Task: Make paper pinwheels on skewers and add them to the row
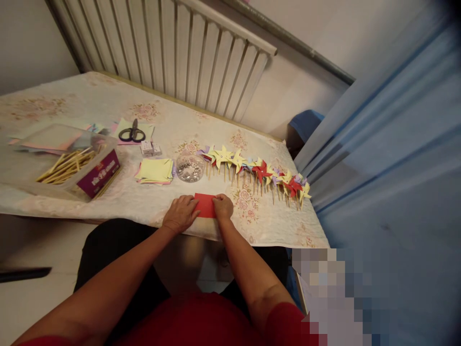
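Observation:
A red paper rectangle point(205, 205) lies at the table's front edge between my two hands. My left hand point(181, 213) is closed on its left side, with the fingertips over the edge and the thumb near the lower corner. At the opposite side, my right hand point(224, 206) has its curled fingers pinching the paper's upper right part. Just beyond the hands are a stack of yellow and pink paper point(155, 171) and a round clear container of small metal pieces point(190, 168). Several paper pinwheels point(260, 170) on sticks lie in a row to the right.
A clear plastic bin point(72, 185) with wooden sticks point(66, 166) stands at the left. Scissors point(134, 132) rest on paper behind two small boxes point(150, 148). A radiator point(173, 57) lines the wall behind the flowered tablecloth point(201, 129); a blue curtain point(389, 182) hangs at the right.

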The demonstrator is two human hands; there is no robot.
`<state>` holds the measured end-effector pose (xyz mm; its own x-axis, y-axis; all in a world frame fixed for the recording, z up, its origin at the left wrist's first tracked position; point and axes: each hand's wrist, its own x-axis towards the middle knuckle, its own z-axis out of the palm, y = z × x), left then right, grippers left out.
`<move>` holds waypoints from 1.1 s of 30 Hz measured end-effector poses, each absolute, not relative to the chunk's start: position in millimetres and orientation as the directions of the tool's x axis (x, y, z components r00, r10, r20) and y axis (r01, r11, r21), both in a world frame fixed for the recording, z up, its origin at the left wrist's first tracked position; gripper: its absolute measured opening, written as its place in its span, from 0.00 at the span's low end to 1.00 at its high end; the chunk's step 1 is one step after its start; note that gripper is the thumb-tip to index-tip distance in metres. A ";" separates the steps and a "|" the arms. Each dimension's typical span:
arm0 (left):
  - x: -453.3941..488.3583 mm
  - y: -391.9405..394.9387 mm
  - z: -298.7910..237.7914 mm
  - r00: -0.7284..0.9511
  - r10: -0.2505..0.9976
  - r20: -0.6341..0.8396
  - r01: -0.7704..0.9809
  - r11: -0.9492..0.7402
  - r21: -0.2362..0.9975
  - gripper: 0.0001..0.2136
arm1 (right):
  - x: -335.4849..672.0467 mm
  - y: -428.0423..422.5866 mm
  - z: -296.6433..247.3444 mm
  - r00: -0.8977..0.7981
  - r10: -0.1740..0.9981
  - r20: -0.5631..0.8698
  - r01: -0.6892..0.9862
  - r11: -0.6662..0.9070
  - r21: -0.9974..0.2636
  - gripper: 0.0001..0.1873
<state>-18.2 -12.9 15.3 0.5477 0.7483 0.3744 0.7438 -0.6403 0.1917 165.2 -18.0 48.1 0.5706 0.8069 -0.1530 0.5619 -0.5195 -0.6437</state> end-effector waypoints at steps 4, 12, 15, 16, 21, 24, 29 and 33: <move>-18.0 -13.3 16.5 0.548 0.757 0.357 0.750 -0.633 0.191 0.17 | 165.0 -18.3 49.6 0.574 0.803 -0.160 0.559 -0.527 -0.640 0.10; -17.9 -12.8 15.2 0.545 0.762 0.348 0.756 -0.627 0.188 0.17 | 162.9 -21.3 56.8 0.574 0.808 -0.131 0.573 -0.511 -0.641 0.11; -18.0 -12.8 15.2 0.544 0.763 0.348 0.753 -0.627 0.199 0.17 | 162.6 -21.2 53.7 0.564 0.817 -0.115 0.584 -0.494 -0.644 0.12; -18.1 -12.8 14.9 0.544 0.764 0.346 0.751 -0.628 0.204 0.17 | 163.3 -20.8 51.9 0.564 0.819 -0.101 0.588 -0.485 -0.648 0.13; -18.4 -12.3 14.8 0.544 0.768 0.337 0.751 -0.625 0.211 0.18 | 174.2 -21.5 46.6 0.591 0.806 -0.021 0.589 -0.450 -0.671 0.18; -18.1 -12.8 16.8 0.543 0.767 0.341 0.745 -0.628 0.226 0.18 | 179.7 -31.8 48.1 0.610 0.792 0.017 0.590 -0.439 -0.677 0.21; -18.2 -13.2 17.7 0.546 0.757 0.359 0.740 -0.637 0.219 0.17 | 168.2 -62.0 40.1 0.113 0.933 0.343 0.877 0.069 -0.476 0.22; -18.6 -12.3 15.6 0.554 0.751 0.360 0.743 -0.641 0.194 0.18 | 159.9 -74.8 22.1 -0.290 0.925 0.246 0.908 0.347 -0.234 0.30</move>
